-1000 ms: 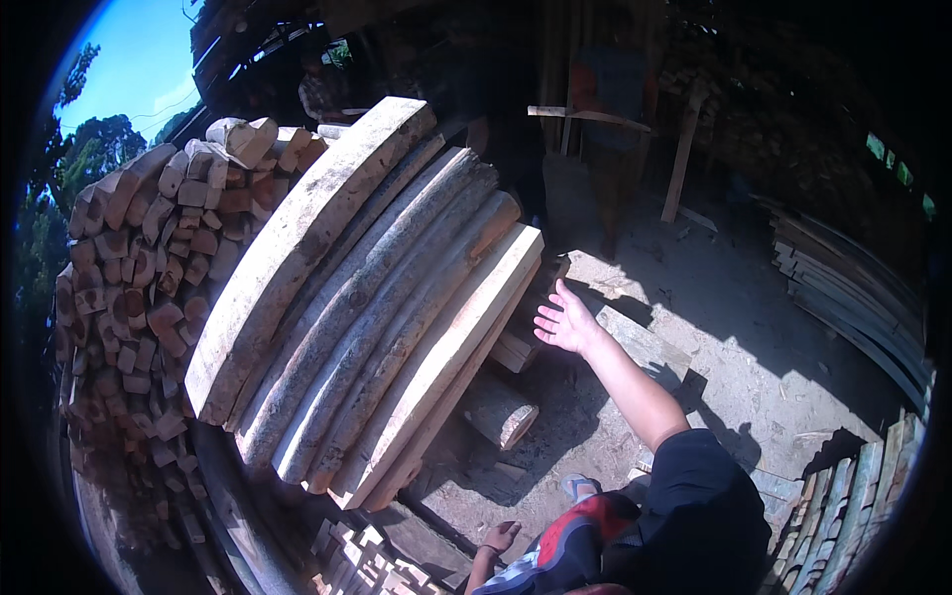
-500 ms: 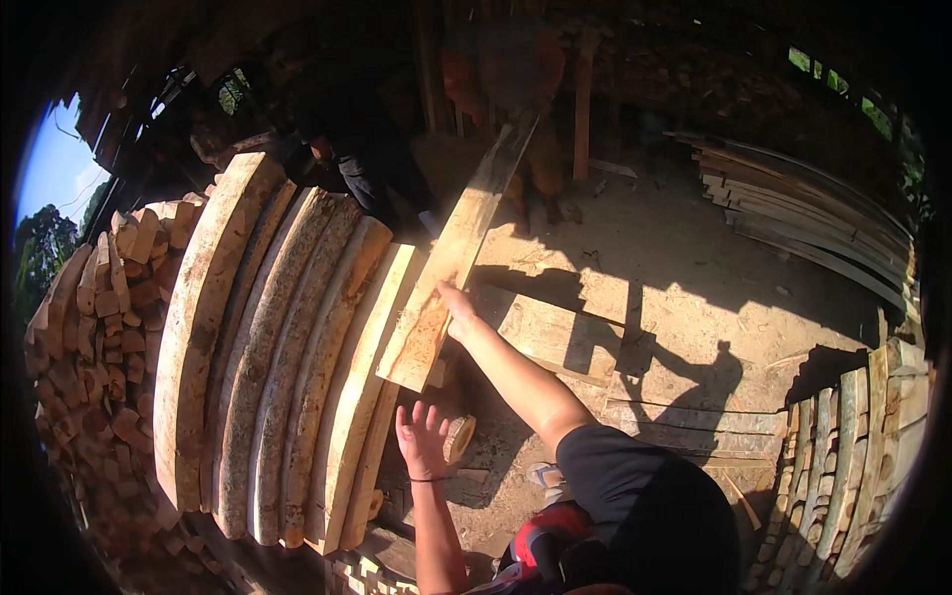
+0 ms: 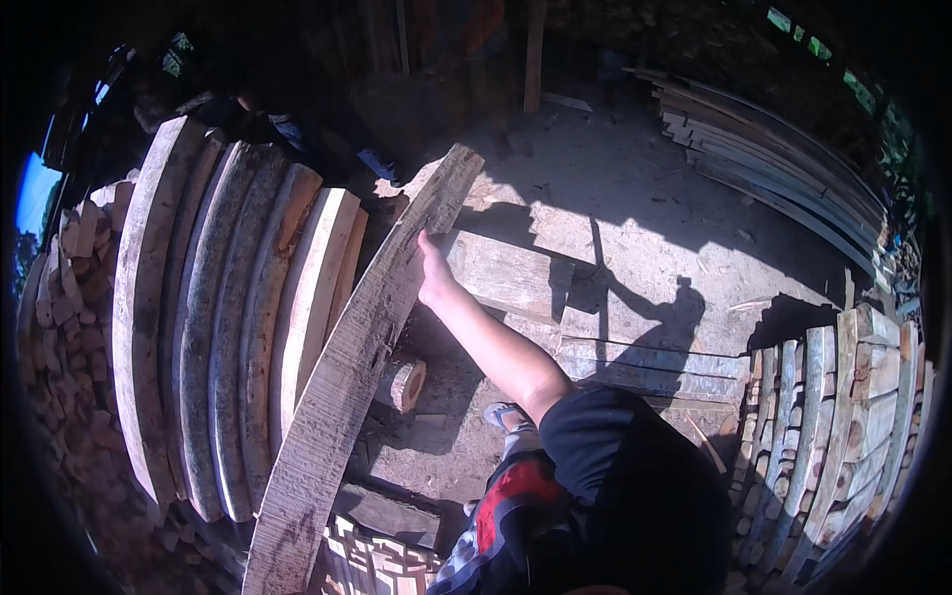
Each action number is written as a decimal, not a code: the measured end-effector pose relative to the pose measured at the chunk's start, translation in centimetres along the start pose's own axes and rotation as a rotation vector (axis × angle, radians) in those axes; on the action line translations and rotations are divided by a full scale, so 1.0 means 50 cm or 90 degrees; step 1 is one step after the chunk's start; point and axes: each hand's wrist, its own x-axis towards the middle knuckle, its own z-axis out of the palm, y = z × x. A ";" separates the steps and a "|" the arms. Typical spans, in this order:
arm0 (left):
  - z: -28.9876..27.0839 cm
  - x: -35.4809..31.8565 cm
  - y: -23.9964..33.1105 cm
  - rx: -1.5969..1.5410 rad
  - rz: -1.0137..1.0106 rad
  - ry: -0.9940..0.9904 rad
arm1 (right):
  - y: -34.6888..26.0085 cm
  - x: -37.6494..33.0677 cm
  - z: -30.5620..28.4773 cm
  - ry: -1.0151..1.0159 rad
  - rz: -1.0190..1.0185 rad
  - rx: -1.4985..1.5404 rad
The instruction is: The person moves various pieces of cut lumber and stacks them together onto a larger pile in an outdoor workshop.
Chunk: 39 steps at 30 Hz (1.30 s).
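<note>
A long rough-sawn wooden plank (image 3: 342, 367) slants across the view from the lower left to the upper middle, with its broad face toward me. My right hand (image 3: 433, 273) grips its right edge near the far end. The thumb lies against the edge, and the other fingers are hidden behind the wood. My left hand does not show; the plank covers part of the area where it was. Just left of the plank lean several thick curved slabs with bark (image 3: 213, 327) and a pale squared beam (image 3: 315, 288).
Cut wood pieces (image 3: 74, 347) are heaped at far left. A short log (image 3: 402, 384) and a wide board (image 3: 506, 276) lie on the ground. Board stacks (image 3: 764, 178) stand at far right, and another timber stack (image 3: 833, 426) at near right. A person's leg (image 3: 377, 164) shows beyond the slabs.
The plank has come toward me and now reaches the lower edge, with its broad face turned. My right hand moved slightly left and farther away. My left hand has gone from sight.
</note>
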 end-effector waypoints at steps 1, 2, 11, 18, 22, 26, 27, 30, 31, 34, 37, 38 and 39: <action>-0.079 0.006 0.047 -0.042 0.046 0.063 | 0.051 -0.028 -0.027 0.024 -0.020 0.015; -0.156 -0.022 0.066 -0.105 0.061 0.128 | 0.100 -0.065 -0.034 0.052 -0.024 0.007; -0.106 -0.213 -0.290 -0.553 -0.153 0.304 | 0.448 -0.470 -0.037 -0.050 0.352 -0.206; -0.308 -0.302 -0.371 -0.577 -0.296 0.519 | 0.347 -0.555 0.018 -0.199 0.249 -0.385; -0.413 -0.301 -0.390 -0.635 -0.330 0.536 | 0.387 -0.511 0.062 -0.224 0.075 -0.605; -0.549 -0.266 -0.399 -0.594 -0.408 0.596 | 0.475 -0.420 -0.004 -0.137 -0.052 -1.060; -0.604 -0.267 -0.403 -0.586 -0.407 0.590 | 0.486 -0.398 -0.028 -0.118 -0.072 -1.171; -0.794 -0.264 -0.377 -0.576 -0.361 0.630 | 0.527 -0.344 -0.104 -0.100 -0.092 -1.462; -0.863 -0.262 -0.379 -0.553 -0.357 0.646 | 0.546 -0.332 -0.123 -0.119 -0.085 -1.525; -1.078 -0.259 -0.354 -0.478 -0.318 0.712 | 0.672 -0.375 -0.198 -0.157 0.047 -1.524; -1.322 -0.251 -0.285 -0.405 -0.219 0.807 | 0.947 -0.521 -0.270 -0.102 0.312 -1.321; -1.402 -0.246 -0.256 -0.381 -0.186 0.819 | 1.026 -0.570 -0.278 -0.119 0.375 -1.295; -1.475 -0.235 -0.213 -0.347 -0.160 0.837 | 1.093 -0.611 -0.287 -0.133 0.431 -1.239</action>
